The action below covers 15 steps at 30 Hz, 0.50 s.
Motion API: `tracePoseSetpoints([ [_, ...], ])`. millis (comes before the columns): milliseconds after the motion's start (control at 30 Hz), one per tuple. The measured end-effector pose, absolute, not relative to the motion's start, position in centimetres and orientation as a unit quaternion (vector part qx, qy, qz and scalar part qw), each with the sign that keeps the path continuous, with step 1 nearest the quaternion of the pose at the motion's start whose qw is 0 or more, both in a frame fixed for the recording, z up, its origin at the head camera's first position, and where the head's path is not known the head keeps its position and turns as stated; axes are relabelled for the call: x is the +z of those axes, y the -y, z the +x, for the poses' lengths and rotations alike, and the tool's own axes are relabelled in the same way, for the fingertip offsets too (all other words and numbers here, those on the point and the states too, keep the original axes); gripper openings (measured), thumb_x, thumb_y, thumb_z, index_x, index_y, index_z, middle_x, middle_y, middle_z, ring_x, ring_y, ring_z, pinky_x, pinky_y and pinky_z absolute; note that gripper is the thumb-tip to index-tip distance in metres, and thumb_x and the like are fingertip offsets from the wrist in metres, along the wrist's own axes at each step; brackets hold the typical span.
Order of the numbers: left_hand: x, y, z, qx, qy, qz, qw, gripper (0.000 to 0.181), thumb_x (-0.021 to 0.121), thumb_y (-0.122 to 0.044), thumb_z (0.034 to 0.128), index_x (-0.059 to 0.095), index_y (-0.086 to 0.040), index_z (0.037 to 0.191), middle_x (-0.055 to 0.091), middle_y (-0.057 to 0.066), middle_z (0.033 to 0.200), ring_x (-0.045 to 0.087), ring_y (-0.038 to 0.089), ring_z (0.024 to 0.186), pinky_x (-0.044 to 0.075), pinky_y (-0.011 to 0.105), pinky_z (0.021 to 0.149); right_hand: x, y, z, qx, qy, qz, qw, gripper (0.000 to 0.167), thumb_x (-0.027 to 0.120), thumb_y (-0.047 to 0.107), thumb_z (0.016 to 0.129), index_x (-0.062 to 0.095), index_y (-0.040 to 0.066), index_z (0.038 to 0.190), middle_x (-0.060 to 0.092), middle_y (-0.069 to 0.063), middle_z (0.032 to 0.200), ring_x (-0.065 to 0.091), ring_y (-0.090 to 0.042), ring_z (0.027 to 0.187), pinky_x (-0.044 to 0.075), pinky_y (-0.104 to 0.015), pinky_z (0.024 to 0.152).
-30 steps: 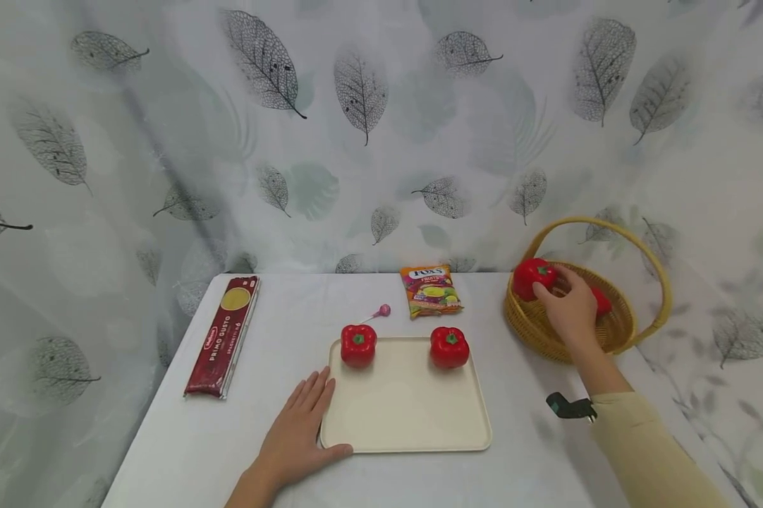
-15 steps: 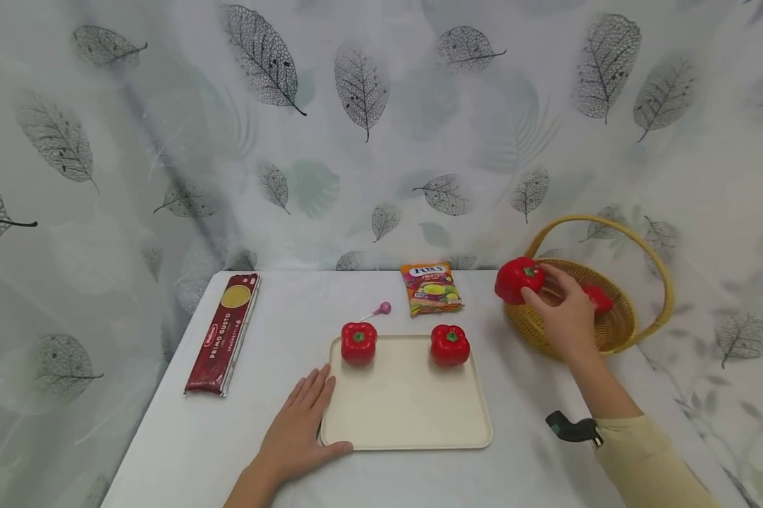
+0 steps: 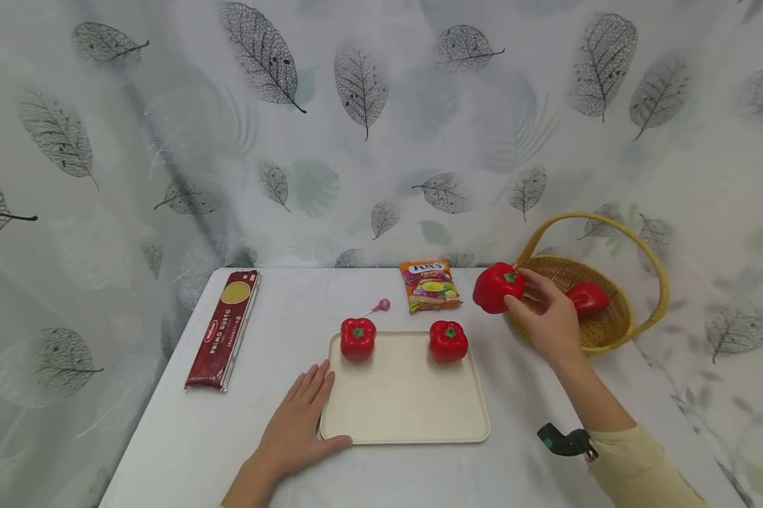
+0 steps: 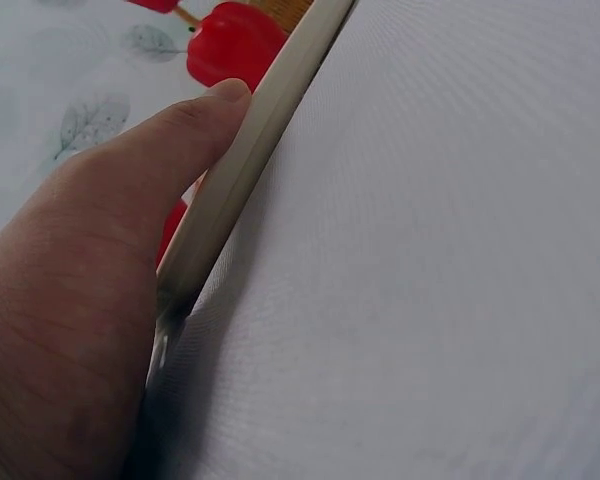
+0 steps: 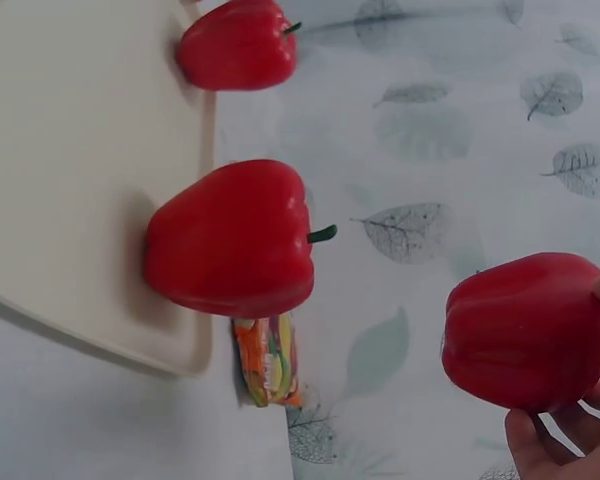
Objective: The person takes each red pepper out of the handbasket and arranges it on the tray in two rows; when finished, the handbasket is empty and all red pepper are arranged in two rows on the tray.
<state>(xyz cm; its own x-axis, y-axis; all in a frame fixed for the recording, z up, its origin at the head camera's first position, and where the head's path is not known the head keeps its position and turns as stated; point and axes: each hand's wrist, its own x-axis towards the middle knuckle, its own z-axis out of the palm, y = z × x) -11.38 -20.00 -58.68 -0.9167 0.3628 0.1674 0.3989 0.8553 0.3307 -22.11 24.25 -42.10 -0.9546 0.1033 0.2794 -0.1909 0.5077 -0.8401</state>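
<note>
I count four glossy peppers (image 3: 448,343): two at the tray's (image 3: 407,406) far corners, one in the woven basket (image 3: 616,323), the fourth pepper (image 3: 494,288) in the right hand's (image 3: 549,324) grip near it (left hand (image 3: 295,427) straight-fingered against the tray).

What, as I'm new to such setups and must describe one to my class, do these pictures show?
There is no machine here, just a person's two bare hands. The wide picture comes from a camera on the head, looking forward and down; the two closer ones come from cameras on each wrist. On the white table lie a spaghetti pack, a lollipop, a bag of sweets and a cream tray with a left pepper and a right pepper, both red, at its far corners. The left hand touches the tray's edge. The right hand grips a third red pepper near the basket, which contains another.
</note>
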Motion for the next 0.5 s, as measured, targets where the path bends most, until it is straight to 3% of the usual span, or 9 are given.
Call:
tracePoseSetpoints([
  [333,-58.4,20.0,-11.4,-0.183,0.961,-0.202,0.046,0.122,0.059,-0.09,0.0861,0.035,-0.004,0.169,0.022,0.01,0.179,0.018,0.03,0.165,0.019,0.048,0.133,-41.9,-22.1,-20.4,0.522,0.838,0.083,0.136,0.068,0.081,0.012,0.099,0.052,0.007,0.16,0.058,-0.02,0.153,0.062,-0.042,0.133,0.052,-0.01,0.09],
  [500,-58.7,20.1,-11.4,-0.185,0.961,-0.2,0.048,0.123,0.059,-0.091,0.0859,0.032,-0.006,0.17,0.019,0.007,0.18,0.016,0.027,0.166,0.016,0.046,0.133,-42.4,-20.3,-19.8,0.52,0.836,0.116,0.135,0.066,0.082,0.007,0.097,0.055,0.004,0.157,0.06,-0.019,0.151,0.062,-0.039,0.131,0.05,-0.01,0.096],
])
